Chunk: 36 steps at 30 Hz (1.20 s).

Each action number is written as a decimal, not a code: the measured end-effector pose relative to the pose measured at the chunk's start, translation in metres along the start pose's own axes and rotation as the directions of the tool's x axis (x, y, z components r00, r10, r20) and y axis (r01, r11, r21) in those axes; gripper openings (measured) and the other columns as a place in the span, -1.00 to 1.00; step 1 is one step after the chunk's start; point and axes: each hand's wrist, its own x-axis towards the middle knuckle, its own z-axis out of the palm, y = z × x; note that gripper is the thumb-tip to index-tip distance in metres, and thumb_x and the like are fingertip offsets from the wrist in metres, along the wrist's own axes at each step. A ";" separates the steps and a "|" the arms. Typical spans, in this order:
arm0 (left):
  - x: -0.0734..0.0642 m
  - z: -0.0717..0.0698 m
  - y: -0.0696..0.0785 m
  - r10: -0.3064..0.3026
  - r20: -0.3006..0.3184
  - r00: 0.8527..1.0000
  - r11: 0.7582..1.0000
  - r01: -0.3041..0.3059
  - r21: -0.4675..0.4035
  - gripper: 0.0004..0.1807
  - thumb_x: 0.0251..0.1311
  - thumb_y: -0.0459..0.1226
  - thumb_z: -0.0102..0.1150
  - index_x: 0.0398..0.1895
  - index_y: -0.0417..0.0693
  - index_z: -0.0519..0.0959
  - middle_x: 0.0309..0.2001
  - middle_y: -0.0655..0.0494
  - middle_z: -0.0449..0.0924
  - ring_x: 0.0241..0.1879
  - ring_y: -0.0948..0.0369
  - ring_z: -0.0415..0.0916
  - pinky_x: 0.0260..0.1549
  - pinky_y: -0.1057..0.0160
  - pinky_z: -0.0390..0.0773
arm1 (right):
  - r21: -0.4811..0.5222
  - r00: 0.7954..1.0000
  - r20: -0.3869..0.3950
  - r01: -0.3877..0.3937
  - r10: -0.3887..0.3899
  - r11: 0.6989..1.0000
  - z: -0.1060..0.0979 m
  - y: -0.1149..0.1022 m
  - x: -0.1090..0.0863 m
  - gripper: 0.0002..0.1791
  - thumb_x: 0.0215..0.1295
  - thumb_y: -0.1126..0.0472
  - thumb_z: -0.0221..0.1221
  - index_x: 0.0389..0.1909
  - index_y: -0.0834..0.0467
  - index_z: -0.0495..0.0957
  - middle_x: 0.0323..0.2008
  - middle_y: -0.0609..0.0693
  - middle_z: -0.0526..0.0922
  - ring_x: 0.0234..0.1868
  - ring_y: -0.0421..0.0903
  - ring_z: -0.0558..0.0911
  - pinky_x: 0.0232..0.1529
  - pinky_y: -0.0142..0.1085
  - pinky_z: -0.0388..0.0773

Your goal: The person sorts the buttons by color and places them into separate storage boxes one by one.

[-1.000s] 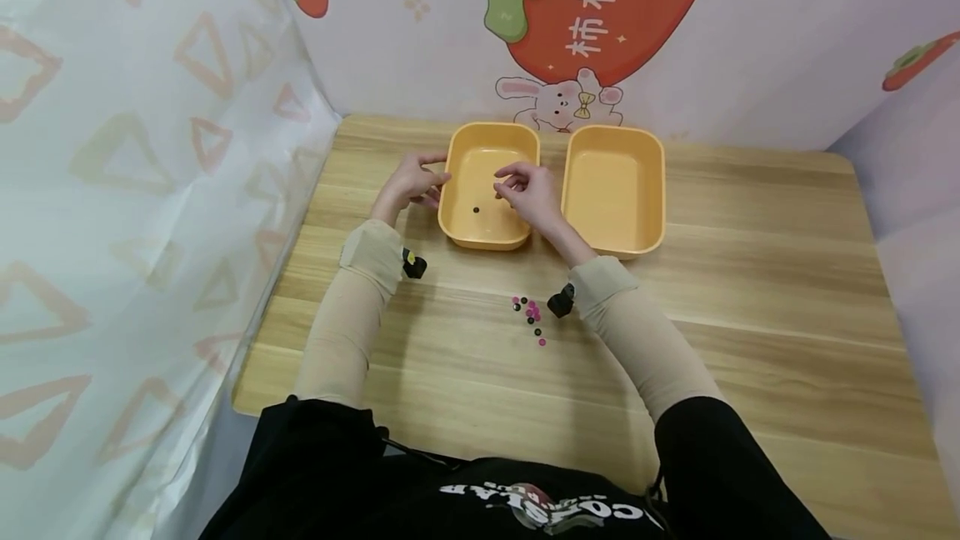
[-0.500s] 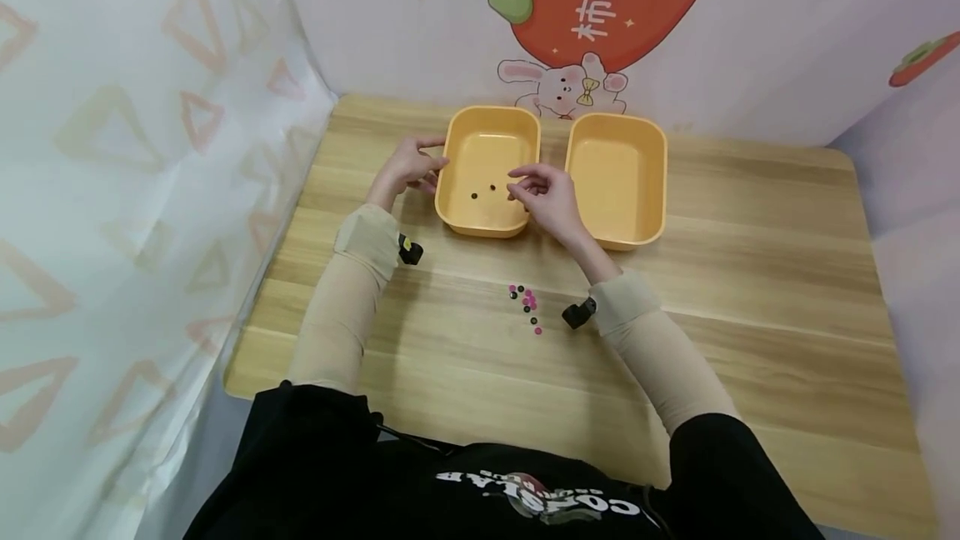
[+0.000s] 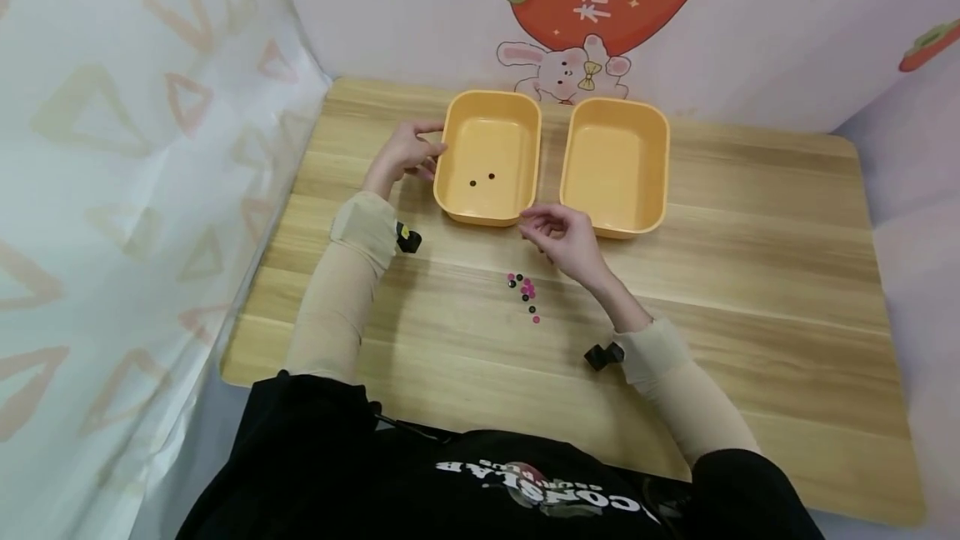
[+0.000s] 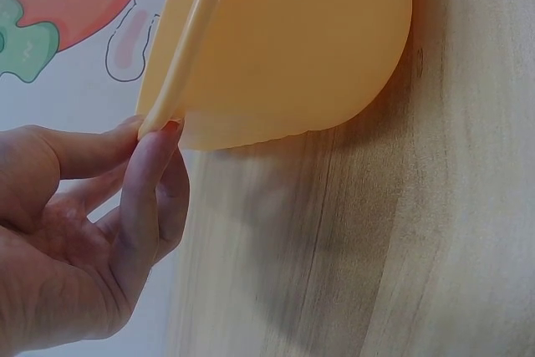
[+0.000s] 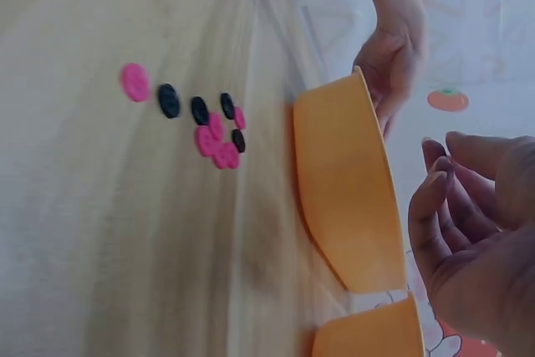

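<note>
My left hand [image 3: 407, 150] pinches the left rim of a yellow-orange plastic box [image 3: 491, 140] between thumb and fingers. The left wrist view shows that grip at the rim [image 4: 185, 48] up close. Two small black buttons [image 3: 472, 183] lie on the box floor. My right hand [image 3: 567, 242] hovers by the box's front right corner, fingers loosely bent, nothing between the fingertips. On the table in front of it is a loose group of small round buttons: several pink buttons [image 5: 135, 82] and several black buttons [image 5: 169, 101], some overlapping.
A second yellow-orange box [image 3: 617, 158] of the same shape stands just right of the first, with a narrow gap between them. Both sit towards the back of the wooden table [image 3: 765, 290], before a printed backdrop [image 3: 420, 15]. A patterned sheet hangs on the left.
A second black button now lies in the left box. My right hand has drawn back out of that box, towards the front right. The left hand keeps its grip on the rim.
</note>
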 end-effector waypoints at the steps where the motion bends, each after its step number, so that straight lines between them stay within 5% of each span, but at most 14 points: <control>1: 0.000 0.000 0.000 -0.001 0.002 1.000 1.000 0.001 0.002 -0.33 0.60 -0.28 0.23 0.70 0.08 0.36 -0.31 0.03 0.74 -0.57 0.25 0.67 -0.53 0.30 0.80 | -0.026 1.000 0.009 0.002 -0.002 1.000 0.000 0.002 -0.004 -0.74 0.44 0.44 0.39 0.08 0.43 0.74 -0.22 0.36 0.77 -0.41 -0.17 0.66 -0.49 -0.55 0.54; 10: 0.002 0.000 0.005 -0.022 -0.002 1.000 1.000 0.022 0.006 -0.32 0.60 -0.26 0.24 0.71 0.12 0.35 -0.39 0.11 0.69 -0.59 0.27 0.64 -0.55 0.33 0.78 | -0.104 0.977 0.202 -0.042 0.063 0.994 0.000 0.022 -0.028 -0.69 0.35 0.47 0.44 0.10 0.39 0.75 -0.23 0.25 0.77 -0.37 -0.27 0.63 -0.44 -0.51 0.50; 20: -0.002 0.001 0.007 -0.030 -0.006 1.000 1.000 0.030 0.004 -0.33 0.61 -0.27 0.23 0.71 0.11 0.36 -0.32 0.02 0.74 -0.57 0.23 0.66 -0.53 0.30 0.80 | -0.263 0.935 0.355 0.087 0.013 0.961 0.014 0.033 -0.033 -0.80 0.32 0.35 0.53 -0.07 0.21 0.83 -0.29 0.04 0.73 -0.36 -0.23 0.54 -0.32 -0.45 0.48; 27: -0.004 0.003 0.005 -0.023 -0.017 1.000 1.000 0.024 0.016 -0.35 0.62 -0.27 0.22 0.70 0.12 0.37 -0.24 -0.03 0.73 -0.55 0.22 0.67 -0.55 0.32 0.79 | -0.350 0.932 0.363 0.128 0.008 0.928 0.022 0.035 -0.035 -0.92 0.37 0.31 0.50 -0.16 0.18 0.84 -0.26 0.00 0.75 -0.38 -0.27 0.51 -0.33 -0.42 0.46; 36: -0.003 0.002 0.006 -0.030 -0.018 0.999 0.999 0.030 0.023 -0.35 0.62 -0.25 0.21 0.71 0.13 0.37 -0.26 -0.01 0.72 -0.56 0.22 0.67 -0.58 0.34 0.76 | -0.348 0.946 0.325 0.116 0.004 0.930 0.023 0.039 -0.035 -0.91 0.36 0.36 0.49 -0.16 0.22 0.80 -0.27 0.04 0.75 -0.33 -0.21 0.57 -0.29 -0.44 0.48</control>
